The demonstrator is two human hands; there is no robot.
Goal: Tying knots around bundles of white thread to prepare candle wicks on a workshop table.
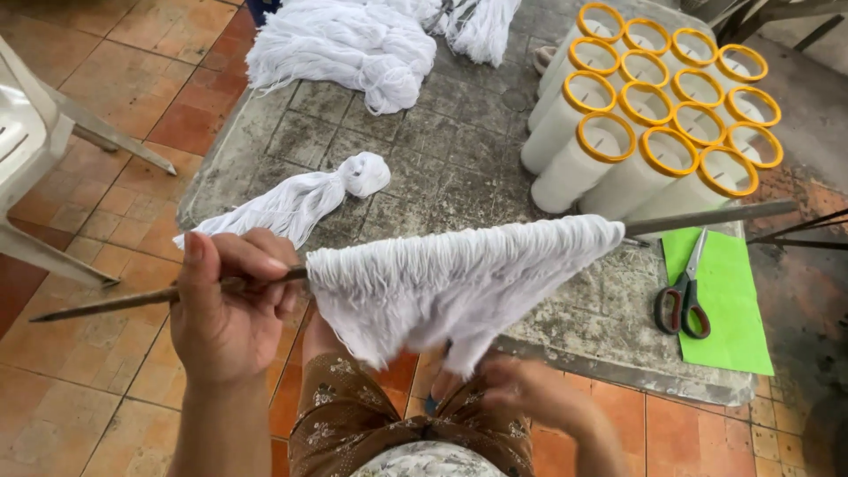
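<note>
My left hand (pixel 225 305) grips a thin metal rod (pixel 715 216) that runs across the view. A broad fringe of white yarn (pixel 450 278) hangs looped over the rod and narrows downward. Low in the view, my right hand (pixel 530 389) holds the gathered lower end of that yarn; it is blurred. My knees in brown patterned cloth show beneath.
A low concrete slab (pixel 442 159) carries a knotted white yarn bundle (pixel 305 199), a larger yarn heap (pixel 353 44), several white tubes with yellow rims (pixel 654 124), and scissors (pixel 685 296) on a green sheet (pixel 724 300). A white plastic chair (pixel 35 150) stands left on the tiled floor.
</note>
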